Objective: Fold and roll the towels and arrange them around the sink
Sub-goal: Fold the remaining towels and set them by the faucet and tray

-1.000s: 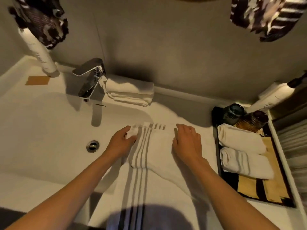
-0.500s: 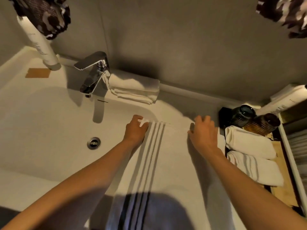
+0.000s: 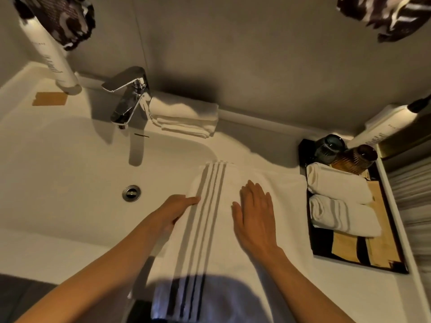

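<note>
A dim white counter (image 3: 291, 287) fills the lower frame, with the striped towel (image 3: 210, 229) spread at centre beside the sink (image 3: 70, 171). Left hand (image 3: 173, 212) and right hand (image 3: 255, 216) press flat, gripping nothing: smoothing, seemingly before folding lengthwise.

- Your left hand (image 3: 173, 212) has let go of the striped towel's (image 3: 210, 220) far corner and now lies with straight fingers (image 3: 192, 200) along its left edge, over the sink (image 3: 70, 164) side.
- Your right hand (image 3: 255, 220) has drawn back from the far edge to lie flat on the towel's middle.
- The towel now lies flat, its far corner no longer lifted.
</note>
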A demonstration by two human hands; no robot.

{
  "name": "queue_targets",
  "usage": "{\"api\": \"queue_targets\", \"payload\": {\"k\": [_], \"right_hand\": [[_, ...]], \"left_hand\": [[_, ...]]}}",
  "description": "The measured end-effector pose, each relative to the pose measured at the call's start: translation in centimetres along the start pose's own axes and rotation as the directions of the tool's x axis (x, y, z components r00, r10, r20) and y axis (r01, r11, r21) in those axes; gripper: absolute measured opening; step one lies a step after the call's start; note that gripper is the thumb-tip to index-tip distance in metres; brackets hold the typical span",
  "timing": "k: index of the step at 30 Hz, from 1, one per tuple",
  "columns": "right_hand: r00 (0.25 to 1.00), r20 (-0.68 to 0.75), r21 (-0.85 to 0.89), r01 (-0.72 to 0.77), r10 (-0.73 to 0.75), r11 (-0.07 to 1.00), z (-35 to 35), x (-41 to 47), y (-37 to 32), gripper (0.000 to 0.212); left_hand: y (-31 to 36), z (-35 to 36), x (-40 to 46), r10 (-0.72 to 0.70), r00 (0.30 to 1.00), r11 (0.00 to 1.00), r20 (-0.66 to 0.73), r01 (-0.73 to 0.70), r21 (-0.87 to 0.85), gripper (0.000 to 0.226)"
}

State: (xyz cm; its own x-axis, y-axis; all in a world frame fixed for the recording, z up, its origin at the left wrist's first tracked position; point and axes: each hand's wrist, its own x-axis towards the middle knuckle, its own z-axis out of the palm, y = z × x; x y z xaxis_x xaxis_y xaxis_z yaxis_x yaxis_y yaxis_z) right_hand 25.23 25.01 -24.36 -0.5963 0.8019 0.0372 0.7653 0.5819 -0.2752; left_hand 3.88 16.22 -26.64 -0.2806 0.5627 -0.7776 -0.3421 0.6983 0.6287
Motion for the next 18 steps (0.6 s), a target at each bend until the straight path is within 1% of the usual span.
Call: {"api": "queue_targets", "payload": {"k": [1, 3, 5, 6, 8, 9, 10, 11, 12, 13, 14, 16, 17, 18], "right_hand": [[1.000, -0.004, -0.010, -0.005, 0.005, 1.000, -0.2, -0.6, 0.1, 0.048], [1.000, 0.011, -0.084, 0.002, -0.001, 0.996, -0.2, -1.9, 0.7, 0.046], [1.000, 0.028, -0.124, 0.001, 0.002, 0.992, 0.1, -2.5, 1.6, 0.044], [1.000, 0.024, -0.118, -0.004, 0.007, 0.993, 0.2, -2.7, 2.1, 0.042], [1.000, 0.012, -0.105, 0.012, -0.011, 0.994, 0.1, -3.1, 2.8, 0.037], [1.000, 0.003, -0.103, 0.024, -0.024, 0.994, 0.0, -3.5, 2.9, 0.034], [0.999, -0.006, -0.106, 0.031, -0.032, 0.994, -0.3, -3.9, 2.9, 0.031], [0.999, -0.016, -0.107, 0.032, -0.034, 0.994, -0.7, -4.7, 2.9, 0.027], [0.999, -0.026, -0.109, 0.024, -0.027, 0.994, -1.0, -5.4, 2.7, 0.023], [0.999, -0.042, -0.110, 0.009, -0.014, 0.994, -1.5, -6.4, 2.5, 0.017], [0.998, -0.055, -0.120, -0.006, -0.001, 0.993, -1.8, -7.3, 2.4, 0.010], [0.999, -0.052, -0.156, 0.000, -0.009, 0.988, -2.5, -9.5, 2.1, 0.002], [0.999, -0.044, -0.171, 0.023, -0.031, 0.985, -2.6, -10.8, 2.1, 0.005], [0.998, -0.035, -0.183, 0.048, -0.055, 0.982, -2.5, -11.9, 2.3, 0.006]], "left_hand": [[0.1, 0.0, -0.2, 0.075, 0.994, 0.996, -0.078, -0.071, 0.051, 0.030], [0.2, 0.3, -0.9, 0.215, 0.961, 0.974, -0.176, -0.199, 0.105, 0.020], [0.0, 0.8, -0.9, 0.271, 0.938, 0.951, -0.216, -0.227, 0.208, 0.022], [-0.2, 1.2, -1.3, 0.295, 0.931, 0.926, -0.214, -0.224, 0.305, 0.026], [-0.5, 1.9, -2.2, 0.398, 0.887, 0.840, -0.234, -0.250, 0.481, 0.043], [-1.0, 2.3, -2.6, 0.476, 0.841, 0.781, -0.257, -0.271, 0.562, 0.051], [-1.4, 2.8, -3.2, 0.573, 0.779, 0.697, -0.255, -0.298, 0.652, 0.054], [-1.8, 3.4, -4.0, 0.676, 0.709, 0.581, -0.202, -0.344, 0.738, 0.051], [-2.3, 3.9, -4.8, 0.760, 0.642, 0.438, -0.103, -0.387, 0.811, 0.045], [-2.8, 4.5, -5.6, 0.820, 0.572, 0.296, 0.009, -0.437, 0.849, 0.037], [-3.3, 5.2, -6.5, 0.846, 0.523, 0.188, 0.102, -0.473, 0.861, 0.029], [-4.3, 6.7, -8.7, 0.853, 0.462, 0.039, 0.241, -0.518, 0.854, 0.015], [-5.2, 7.4, -9.8, 0.843, 0.437, -0.040, 0.313, -0.530, 0.847, 0.012], [-6.2, 8.0, -10.7, 0.821, 0.428, -0.100, 0.377, -0.544, 0.833, 0.015]]}}
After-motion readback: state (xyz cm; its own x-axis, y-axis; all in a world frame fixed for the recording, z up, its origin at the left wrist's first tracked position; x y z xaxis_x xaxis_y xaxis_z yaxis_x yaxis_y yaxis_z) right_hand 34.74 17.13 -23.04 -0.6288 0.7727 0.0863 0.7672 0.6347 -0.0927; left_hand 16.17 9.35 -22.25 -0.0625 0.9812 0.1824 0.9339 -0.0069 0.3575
